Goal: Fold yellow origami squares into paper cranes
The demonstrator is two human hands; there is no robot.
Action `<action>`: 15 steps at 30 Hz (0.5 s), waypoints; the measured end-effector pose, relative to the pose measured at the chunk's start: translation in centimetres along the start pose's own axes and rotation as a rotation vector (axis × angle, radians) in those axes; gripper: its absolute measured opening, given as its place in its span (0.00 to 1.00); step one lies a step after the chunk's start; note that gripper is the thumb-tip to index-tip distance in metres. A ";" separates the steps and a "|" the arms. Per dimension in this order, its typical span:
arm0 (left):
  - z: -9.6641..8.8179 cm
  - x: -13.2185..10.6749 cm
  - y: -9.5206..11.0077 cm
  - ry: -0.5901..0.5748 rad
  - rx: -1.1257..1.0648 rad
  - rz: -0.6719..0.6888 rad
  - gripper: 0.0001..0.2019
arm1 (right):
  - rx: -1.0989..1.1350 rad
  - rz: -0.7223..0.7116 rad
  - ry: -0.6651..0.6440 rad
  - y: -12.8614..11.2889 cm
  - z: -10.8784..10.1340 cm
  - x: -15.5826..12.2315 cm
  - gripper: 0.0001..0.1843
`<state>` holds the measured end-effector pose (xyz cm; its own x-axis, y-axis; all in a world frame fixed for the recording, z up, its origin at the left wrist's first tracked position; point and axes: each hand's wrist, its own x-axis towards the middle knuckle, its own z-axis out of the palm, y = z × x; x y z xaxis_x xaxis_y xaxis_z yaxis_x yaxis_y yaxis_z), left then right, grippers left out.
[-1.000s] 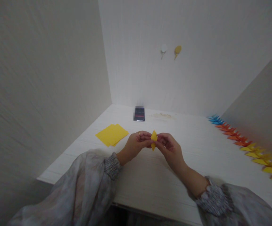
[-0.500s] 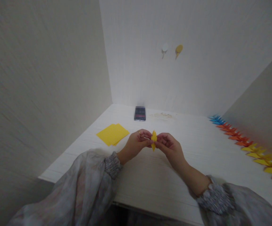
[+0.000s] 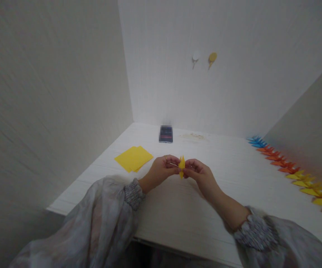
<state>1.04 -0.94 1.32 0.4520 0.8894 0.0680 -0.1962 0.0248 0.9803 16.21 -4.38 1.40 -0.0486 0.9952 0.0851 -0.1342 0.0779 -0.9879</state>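
Note:
Between my two hands, above the white table, is a small piece of folded yellow paper (image 3: 182, 165), narrow and pointed at top and bottom. My left hand (image 3: 163, 170), with a ring on one finger, pinches its left side. From the right, the thumb and fingers of my right hand (image 3: 200, 172) close on the other side. The fingertips cover part of the folds. Left of my left hand lie flat sheets of yellow paper (image 3: 133, 159), overlapping one another.
A row of folded paper cranes runs along the right side: blue (image 3: 257, 141), orange-red (image 3: 276, 158) and yellow (image 3: 314, 191). A dark, pixelated object (image 3: 165, 134) stands near the back wall. A white hook (image 3: 195, 57) and a yellow hook (image 3: 212, 57) are on that wall.
The folded yellow paper has turned slightly, and its upper end now shows two separate points. Both hands keep their pinch in nearly the same place.

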 end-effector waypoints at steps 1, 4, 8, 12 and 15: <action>0.0 0.0 0.0 -0.007 -0.005 -0.005 0.14 | 0.001 -0.002 0.000 0.0 0.0 0.0 0.08; 0.0 0.0 0.0 -0.027 -0.025 -0.021 0.12 | 0.011 -0.011 -0.001 0.0 -0.1 0.0 0.06; -0.1 0.0 0.1 -0.062 -0.064 -0.029 0.12 | 0.040 -0.045 -0.024 0.1 -0.3 -0.1 0.05; -0.1 -0.1 0.2 -0.045 -0.098 -0.021 0.11 | 0.060 -0.066 -0.085 0.2 -0.6 -0.2 0.07; -0.1 -0.2 0.4 -0.033 -0.103 -0.025 0.11 | 0.061 -0.062 -0.123 0.3 -0.9 -0.2 0.07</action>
<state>0.85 -1.05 1.65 0.4859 0.8725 0.0518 -0.2725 0.0950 0.9575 17.04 -4.46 0.99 -0.1590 0.9735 0.1643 -0.2005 0.1311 -0.9709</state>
